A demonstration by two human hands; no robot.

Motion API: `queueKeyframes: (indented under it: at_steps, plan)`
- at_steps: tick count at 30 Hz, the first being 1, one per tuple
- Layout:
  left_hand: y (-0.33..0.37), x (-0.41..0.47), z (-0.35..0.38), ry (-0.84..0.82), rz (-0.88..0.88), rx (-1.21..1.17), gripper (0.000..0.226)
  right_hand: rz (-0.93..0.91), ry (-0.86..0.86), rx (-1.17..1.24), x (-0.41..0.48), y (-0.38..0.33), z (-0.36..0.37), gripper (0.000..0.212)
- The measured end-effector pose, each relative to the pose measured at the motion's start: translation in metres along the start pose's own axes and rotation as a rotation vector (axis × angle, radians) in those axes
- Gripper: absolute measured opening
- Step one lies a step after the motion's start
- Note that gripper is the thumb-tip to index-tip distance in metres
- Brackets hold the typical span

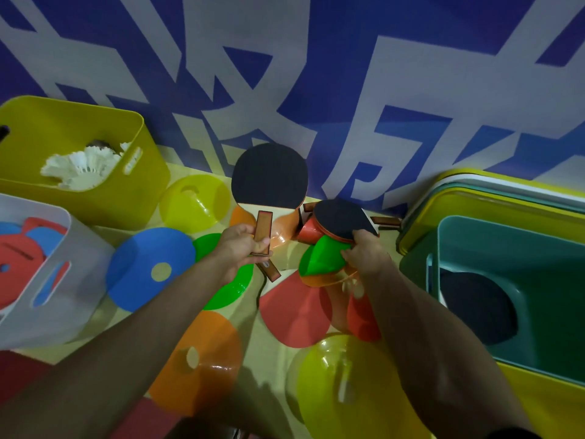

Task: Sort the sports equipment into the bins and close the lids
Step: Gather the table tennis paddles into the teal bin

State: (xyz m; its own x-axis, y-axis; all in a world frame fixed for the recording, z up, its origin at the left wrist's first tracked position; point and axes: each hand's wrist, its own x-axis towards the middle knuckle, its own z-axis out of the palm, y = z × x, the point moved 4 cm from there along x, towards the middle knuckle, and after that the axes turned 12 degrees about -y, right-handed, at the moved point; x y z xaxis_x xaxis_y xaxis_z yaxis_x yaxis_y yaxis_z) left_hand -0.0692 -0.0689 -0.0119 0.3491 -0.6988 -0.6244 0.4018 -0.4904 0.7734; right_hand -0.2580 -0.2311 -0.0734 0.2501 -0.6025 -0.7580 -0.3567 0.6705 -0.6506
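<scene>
L hand (243, 245) clenched round the handle of a paddle (269, 175), black face up, blade raised toward the wall (411, 74). Another handle (271, 271) pokes out just below the fist; can't tell if it's gripped too.

R hand (367, 251) grasps a 2nd paddle (342, 220) at its near edge, black side up, fingers also touching a green cone (326, 258) tucked under it. That cone sits on an orange cone (319, 280). A red paddle (311, 232) lies under and behind the 2nd paddle, by the wall.

Teal bin (538, 248) at right, open, w/ a black paddle (474, 308) inside. Lids (481, 185) stacked behind it vs. the wall.

Yellow bin (95, 112) far left, open, holds shuttlecocks (82, 166). White bin (82, 226) near left, open, holds red and blue cones.

Loose cones crowd the floor btw. the bins: yellow (193, 204) just beside the yellow bin, blue (148, 267) beside the white bin, flat green (228, 289) partly under the L wrist, orange (196, 359) under the L forearm, red (294, 312) btw. the arms, big yellow (342, 375) nearest the camera. One more orange (281, 226) sits behind the held handle.
</scene>
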Motion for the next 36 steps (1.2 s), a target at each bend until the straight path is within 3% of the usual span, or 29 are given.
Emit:
queueKeyframes:
  at_steps: [2,9,11,14,17,22,25,29,36]
  plan:
    - [-0.003,-0.001,-0.003,0.004,-0.002,0.006,0.030,-0.027,-0.089,0.156,0.004,-0.006,0.004,0.051]
    - [-0.005,-0.006,-0.020,0.011,0.026,0.047,0.040,-0.123,-0.152,0.295,-0.006,-0.020,0.003,0.055]
    - [-0.002,-0.008,-0.024,0.026,0.045,0.061,0.040,-0.143,-0.176,0.304,-0.014,-0.033,0.011,0.050]
    - [0.003,-0.012,-0.026,0.032,0.080,0.050,0.036,-0.055,-0.077,0.197,-0.023,-0.048,0.010,0.034]
    - [0.008,-0.017,-0.025,0.048,0.112,0.019,0.034,-0.008,-0.054,0.264,-0.037,-0.055,0.010,0.027]
    - [0.020,-0.028,-0.016,0.104,0.185,-0.012,0.031,-0.043,-0.062,0.073,-0.071,-0.062,-0.001,0.013]
    - [0.027,-0.032,-0.005,0.141,0.223,-0.024,0.025,-0.098,-0.031,-0.076,-0.080,-0.069,-0.014,0.013]
    - [0.034,-0.037,0.013,0.134,0.266,-0.017,0.037,-0.225,-0.020,-0.210,-0.099,-0.078,-0.040,0.013]
    - [0.035,-0.049,0.065,0.064,0.333,0.042,0.026,-0.418,-0.092,-0.380,-0.146,-0.090,-0.094,0.023]
